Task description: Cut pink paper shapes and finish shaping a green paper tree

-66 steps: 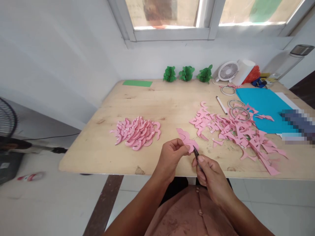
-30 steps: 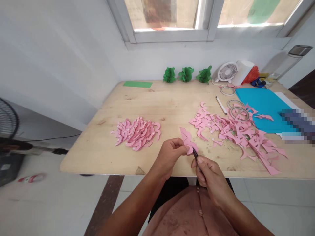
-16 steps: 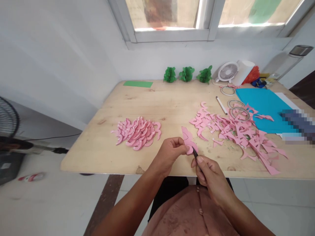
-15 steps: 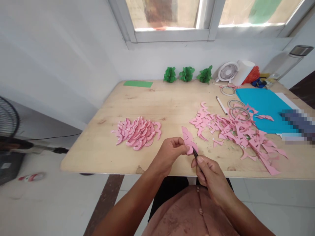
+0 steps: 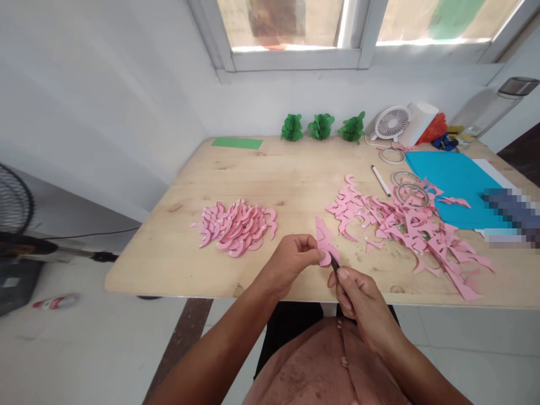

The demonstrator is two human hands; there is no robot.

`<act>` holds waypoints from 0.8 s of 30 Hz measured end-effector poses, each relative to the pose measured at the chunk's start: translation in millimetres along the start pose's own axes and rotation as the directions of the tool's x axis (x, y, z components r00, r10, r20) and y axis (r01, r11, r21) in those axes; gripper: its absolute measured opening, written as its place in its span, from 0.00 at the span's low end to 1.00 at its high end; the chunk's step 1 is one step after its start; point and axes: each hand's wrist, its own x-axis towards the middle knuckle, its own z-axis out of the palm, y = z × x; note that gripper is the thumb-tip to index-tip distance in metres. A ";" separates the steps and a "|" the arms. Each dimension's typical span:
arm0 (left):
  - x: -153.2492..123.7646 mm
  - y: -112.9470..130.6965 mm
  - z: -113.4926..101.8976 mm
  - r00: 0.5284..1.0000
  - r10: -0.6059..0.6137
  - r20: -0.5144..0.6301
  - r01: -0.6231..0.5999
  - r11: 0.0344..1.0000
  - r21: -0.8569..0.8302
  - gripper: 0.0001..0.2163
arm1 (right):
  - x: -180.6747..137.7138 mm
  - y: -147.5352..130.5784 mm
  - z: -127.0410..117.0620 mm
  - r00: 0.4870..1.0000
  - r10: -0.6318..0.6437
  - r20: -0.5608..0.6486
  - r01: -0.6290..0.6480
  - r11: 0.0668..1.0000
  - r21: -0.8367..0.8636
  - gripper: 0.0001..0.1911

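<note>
My left hand (image 5: 297, 260) pinches a piece of pink paper (image 5: 324, 235) between thumb and fingers, just above the table's front edge. My right hand (image 5: 358, 292) is closed round dark scissors (image 5: 334, 264), whose handles are mostly hidden by the fingers. The blades meet the lower right edge of the pink paper, close to my left thumb. To the left lies a heap of curved pink paper cutouts (image 5: 240, 228). On the right, pink paper scraps (image 5: 405, 222) are spread in a loose pile.
Three green paper figures (image 5: 320, 127), a small white fan (image 5: 392, 122) and a green paper strip (image 5: 237, 143) line the wooden table's (image 5: 177, 264) back. A marker (image 5: 380, 180), tape rolls (image 5: 412, 195) and blue sheets (image 5: 451, 174) lie at right, near a clear bottle (image 5: 502, 107).
The pink paper has turned slightly and its upper end has shifted a little to the right. Both hands keep nearly the same place and grip.
</note>
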 end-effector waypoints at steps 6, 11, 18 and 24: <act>1.9 1.3 -3.2 0.999 -0.028 0.028 0.027 0.999 0.028 0.07 | 0.0 1.5 -1.4 1.000 0.012 0.010 -0.012 1.000 -0.011 0.19; 4.6 2.3 -6.1 0.997 -0.038 0.063 0.034 0.997 0.073 0.06 | -0.9 2.5 -1.8 1.000 0.021 0.003 -0.021 1.000 -0.023 0.20; 7.3 8.0 -10.6 0.987 -0.084 0.136 0.069 0.992 0.108 0.06 | -2.2 2.9 -1.7 1.000 0.014 0.014 -0.014 0.999 -0.033 0.20; 9.1 15.1 -13.1 0.976 -0.124 0.177 0.092 0.980 0.178 0.07 | -1.8 1.1 -1.0 1.000 0.006 0.018 -0.005 0.999 -0.043 0.19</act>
